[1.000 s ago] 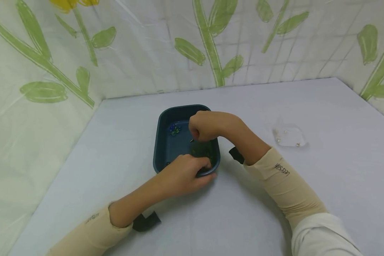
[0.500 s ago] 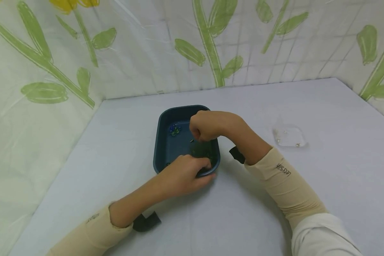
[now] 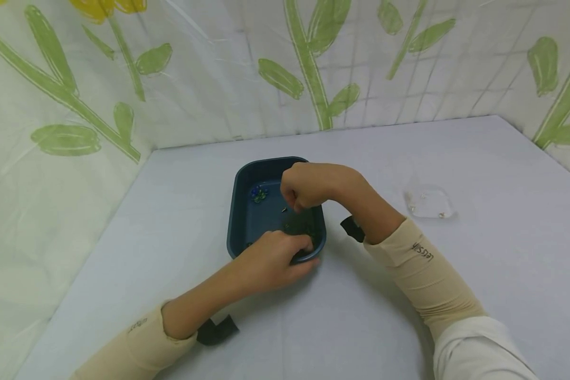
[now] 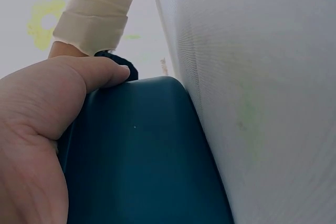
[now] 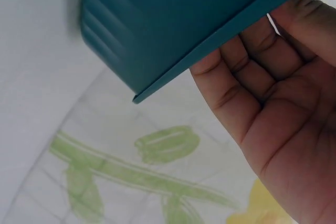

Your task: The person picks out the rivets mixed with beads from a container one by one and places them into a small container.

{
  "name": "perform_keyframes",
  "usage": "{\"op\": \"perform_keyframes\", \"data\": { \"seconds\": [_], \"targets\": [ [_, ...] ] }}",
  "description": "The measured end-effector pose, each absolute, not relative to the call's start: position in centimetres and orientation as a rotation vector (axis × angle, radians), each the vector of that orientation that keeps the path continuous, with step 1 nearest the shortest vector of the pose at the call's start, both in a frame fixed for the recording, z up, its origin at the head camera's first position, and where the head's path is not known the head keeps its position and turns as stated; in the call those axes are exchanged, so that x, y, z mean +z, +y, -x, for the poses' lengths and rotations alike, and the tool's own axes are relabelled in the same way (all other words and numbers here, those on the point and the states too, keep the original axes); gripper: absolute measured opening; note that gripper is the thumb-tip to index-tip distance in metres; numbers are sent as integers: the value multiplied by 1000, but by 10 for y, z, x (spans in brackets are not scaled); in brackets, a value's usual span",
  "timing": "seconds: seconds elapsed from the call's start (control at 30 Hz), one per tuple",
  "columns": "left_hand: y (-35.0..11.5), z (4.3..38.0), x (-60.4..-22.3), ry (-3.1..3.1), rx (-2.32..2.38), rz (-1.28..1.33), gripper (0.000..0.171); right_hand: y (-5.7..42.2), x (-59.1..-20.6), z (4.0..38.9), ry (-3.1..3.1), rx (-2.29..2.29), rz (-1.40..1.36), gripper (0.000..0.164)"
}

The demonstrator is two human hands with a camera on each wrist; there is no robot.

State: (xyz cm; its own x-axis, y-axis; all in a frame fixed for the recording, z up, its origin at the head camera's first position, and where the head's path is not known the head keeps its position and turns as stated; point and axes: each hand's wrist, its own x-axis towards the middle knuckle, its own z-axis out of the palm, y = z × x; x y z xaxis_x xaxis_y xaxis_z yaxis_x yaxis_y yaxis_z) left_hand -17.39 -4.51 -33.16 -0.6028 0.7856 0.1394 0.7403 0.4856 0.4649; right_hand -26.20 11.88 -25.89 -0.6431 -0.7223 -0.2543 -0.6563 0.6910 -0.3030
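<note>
A dark teal plastic basin (image 3: pixel 258 221) stands on the white table. My left hand (image 3: pixel 273 258) grips its near rim, the thumb outside and the other fingers inside; in the left wrist view the thumb (image 4: pixel 107 72) lies along the rim. Over the basin's right side bends my right hand (image 3: pixel 306 184), fingers curled down into it. In the right wrist view the wall hides those fingertips (image 5: pixel 236 72), so whether they pinch anything cannot be told. Blue and green glass marbles (image 3: pixel 259 194) cluster at the far left inside. A small metallic piece (image 3: pixel 284 209) shows by the right fingertips.
To the right, a clear shallow dish (image 3: pixel 429 203) holds several small shiny pieces. Dark straps (image 3: pixel 217 330) hang from the forearms. A white sheet with painted green plants (image 3: pixel 209 79) rises behind the table's far edge.
</note>
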Motion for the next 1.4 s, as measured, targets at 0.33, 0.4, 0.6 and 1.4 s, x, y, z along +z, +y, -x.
{"op": "perform_keyframes", "data": {
  "seconds": [0.33,0.4,0.6,1.4],
  "targets": [
    [-44,173,-330,2629,738,-1325,12,123,-255,262,2544,-295,1079,10],
    [-44,173,-330,2629,735,-1326,13,124,-255,262,2543,-308,1085,10],
    [-45,173,-330,2633,728,-1329,13,125,-254,262,2541,-324,1097,11],
    [-44,171,-331,2637,736,-1359,15,135,-242,257,2574,-348,1072,16]
  ]
}}
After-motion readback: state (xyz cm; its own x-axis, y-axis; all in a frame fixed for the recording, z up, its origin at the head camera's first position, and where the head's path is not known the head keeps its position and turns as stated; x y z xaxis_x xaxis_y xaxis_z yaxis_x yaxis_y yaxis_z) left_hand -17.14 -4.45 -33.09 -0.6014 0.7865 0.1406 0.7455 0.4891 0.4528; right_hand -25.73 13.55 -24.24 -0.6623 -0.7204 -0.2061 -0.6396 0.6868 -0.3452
